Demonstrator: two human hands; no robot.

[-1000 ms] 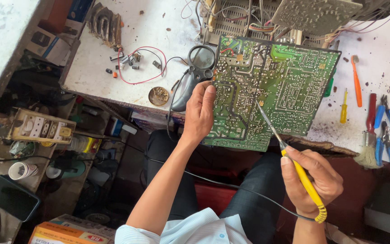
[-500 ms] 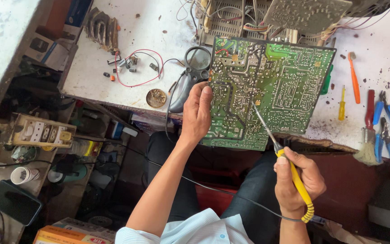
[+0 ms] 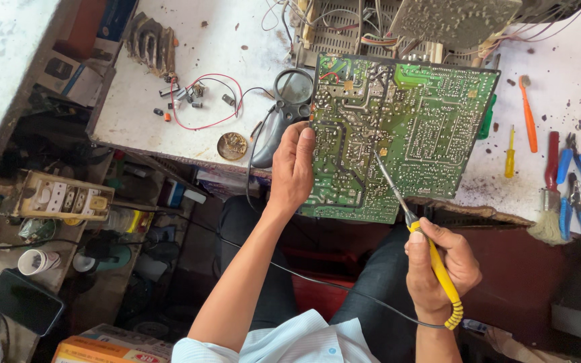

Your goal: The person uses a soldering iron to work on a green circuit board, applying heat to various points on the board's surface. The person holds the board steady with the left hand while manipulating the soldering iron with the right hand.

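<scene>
While the white workbench (image 3: 169, 114) spreads across the far side, a green circuit board (image 3: 405, 134) overhangs its near edge, solder side up. The left hand (image 3: 292, 168) clamps the board's left edge, fingers together. The right hand (image 3: 438, 265), fingers wrapped around a yellow-handled soldering iron (image 3: 425, 245), sets its tip against the board's middle.

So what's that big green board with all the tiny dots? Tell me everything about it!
The green circuit board is a large flat rectangle, solder side up, covered in silvery solder dots and pale tracks. It lies slightly tilted on the white workbench, its near edge hanging past the bench edge. The left hand grips its left edge. The right hand holds a yellow-handled soldering iron with its metal tip touching the board near the middle. Wires join it at the top.
</scene>
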